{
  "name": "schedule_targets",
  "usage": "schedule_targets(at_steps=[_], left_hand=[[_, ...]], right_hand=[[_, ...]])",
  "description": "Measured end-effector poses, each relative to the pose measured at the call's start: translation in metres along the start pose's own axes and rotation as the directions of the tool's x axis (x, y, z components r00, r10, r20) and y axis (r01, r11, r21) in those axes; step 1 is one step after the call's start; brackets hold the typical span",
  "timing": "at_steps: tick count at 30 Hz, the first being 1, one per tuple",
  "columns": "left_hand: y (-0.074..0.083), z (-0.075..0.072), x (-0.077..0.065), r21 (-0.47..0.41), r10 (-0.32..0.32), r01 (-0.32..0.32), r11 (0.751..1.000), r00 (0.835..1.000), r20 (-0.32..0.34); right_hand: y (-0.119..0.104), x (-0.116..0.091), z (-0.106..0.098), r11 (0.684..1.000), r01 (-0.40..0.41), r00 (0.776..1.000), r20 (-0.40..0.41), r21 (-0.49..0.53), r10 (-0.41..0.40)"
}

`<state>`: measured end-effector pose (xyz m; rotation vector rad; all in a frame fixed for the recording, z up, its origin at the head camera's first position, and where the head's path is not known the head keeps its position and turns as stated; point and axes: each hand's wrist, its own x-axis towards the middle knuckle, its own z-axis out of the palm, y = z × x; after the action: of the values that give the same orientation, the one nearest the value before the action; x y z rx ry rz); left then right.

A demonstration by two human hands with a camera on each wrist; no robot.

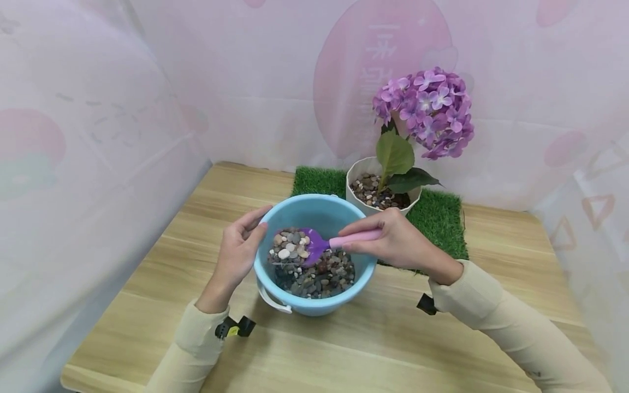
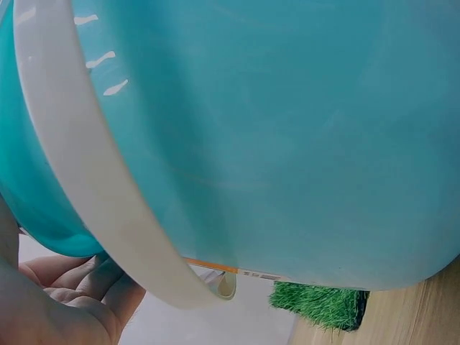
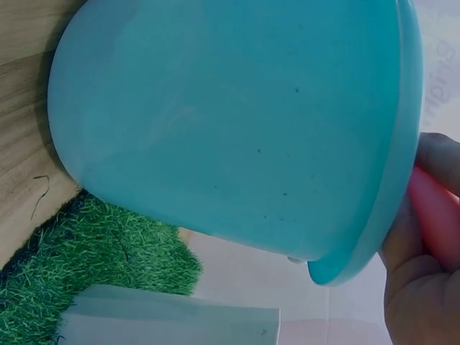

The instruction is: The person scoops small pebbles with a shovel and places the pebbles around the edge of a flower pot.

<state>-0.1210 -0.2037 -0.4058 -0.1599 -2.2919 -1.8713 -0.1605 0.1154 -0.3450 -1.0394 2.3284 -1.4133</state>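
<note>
Many pebbles (image 1: 291, 246) heaped on shovel (image 1: 318, 247); a tilt could spill them. Right hand (image 1: 393, 238) grips its handle (image 1: 361, 237); left hand (image 1: 237, 254) holds bucket rim (image 1: 319, 303) at ten o'clock.

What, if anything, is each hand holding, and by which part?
Right hand: purple scoop, by its pink handle. Left hand: blue bucket, by its rim.

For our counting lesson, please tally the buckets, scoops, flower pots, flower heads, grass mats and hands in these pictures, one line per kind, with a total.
Bucket: 1
Scoop: 1
Flower pot: 1
Flower head: 1
Grass mat: 1
Hands: 2 (left hand, right hand)
Total: 7
</note>
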Motion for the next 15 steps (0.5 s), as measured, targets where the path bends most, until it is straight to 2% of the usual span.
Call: schedule_targets(at_steps=[15], left_hand=[[-0.001,0.0,0.0,0.0,0.012,-0.012,1.0,1.0,-0.001]], right_hand=[[-0.001,-0.014,-0.012,1.0,-0.02,0.997,-0.07,-0.005,0.02]])
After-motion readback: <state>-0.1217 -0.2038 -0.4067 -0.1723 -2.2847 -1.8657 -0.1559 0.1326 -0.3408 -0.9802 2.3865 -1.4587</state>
